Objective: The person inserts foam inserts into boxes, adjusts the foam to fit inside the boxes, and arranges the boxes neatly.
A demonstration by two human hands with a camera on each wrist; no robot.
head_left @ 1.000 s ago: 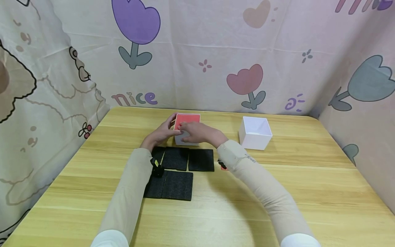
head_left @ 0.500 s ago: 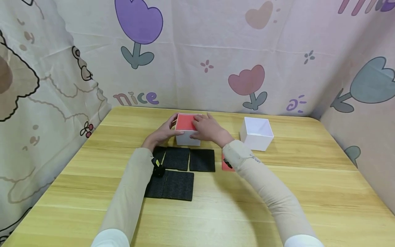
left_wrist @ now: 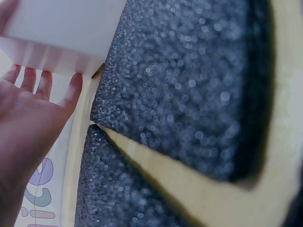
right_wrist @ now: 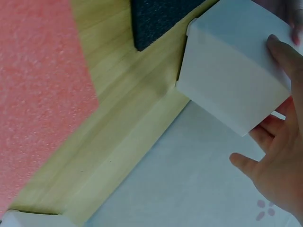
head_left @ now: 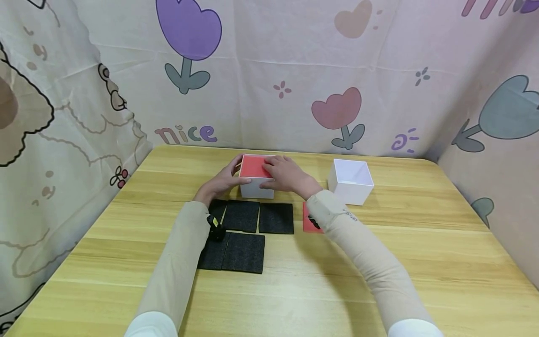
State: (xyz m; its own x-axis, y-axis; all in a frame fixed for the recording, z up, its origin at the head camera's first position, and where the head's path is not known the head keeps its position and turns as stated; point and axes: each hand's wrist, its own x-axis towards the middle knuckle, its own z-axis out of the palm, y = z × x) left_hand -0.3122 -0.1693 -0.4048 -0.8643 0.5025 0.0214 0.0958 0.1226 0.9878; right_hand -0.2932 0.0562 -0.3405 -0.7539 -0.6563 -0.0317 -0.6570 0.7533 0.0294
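before a patterned cloth point(head_left: 261, 117), the wooden table point(head_left: 379, 290) bears a white box point(head_left: 256, 189) at twelve o'clock. the left hand point(head_left: 219, 186) grips its nine o'clock side, seemingly to steady it; the right hand point(head_left: 289, 175) rests relaxed fingers on the red sheet point(head_left: 252, 166) at its top, apparently levelling it.

there were two hands point(head_left: 221, 184), two white boxes point(head_left: 256, 189), five black squares point(head_left: 243, 253), two visible red squares point(head_left: 252, 167), one table point(head_left: 303, 290)
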